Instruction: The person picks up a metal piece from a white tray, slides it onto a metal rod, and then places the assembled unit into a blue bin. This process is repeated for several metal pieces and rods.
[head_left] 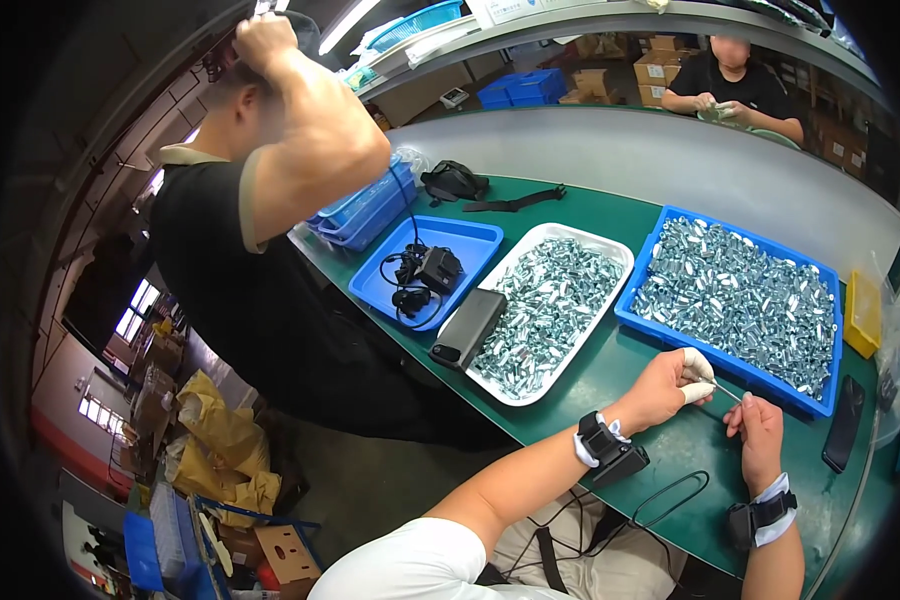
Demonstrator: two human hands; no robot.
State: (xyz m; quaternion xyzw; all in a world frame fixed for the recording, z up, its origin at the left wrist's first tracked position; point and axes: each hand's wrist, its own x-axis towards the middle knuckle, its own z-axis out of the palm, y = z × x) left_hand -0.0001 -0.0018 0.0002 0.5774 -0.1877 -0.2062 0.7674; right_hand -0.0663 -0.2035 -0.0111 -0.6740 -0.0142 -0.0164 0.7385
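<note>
Above the green table (610, 385), my left hand (660, 390) pinches a thin metal rod (725, 390) between fingertips wrapped in white covers. At the rod's other end are the closed thumb and fingers of my right hand (758, 435). Whether a small part sits on the rod at my left fingertips cannot be made out. Just beyond both hands is a large blue tray (670, 342) heaped with small shiny metal sleeves (740, 300). To its left stands a white tray (518, 401) with more such metal pieces (550, 310). Black devices are strapped to both my wrists.
A dark oblong device (470, 328) rests across the white tray's edge. Farther left, a blue tray (475, 232) holds black adapters and cables. A phone (843, 425) and yellow bin (863, 313) lie right. One person (240, 300) stands left; another (735, 90) sits beyond the partition.
</note>
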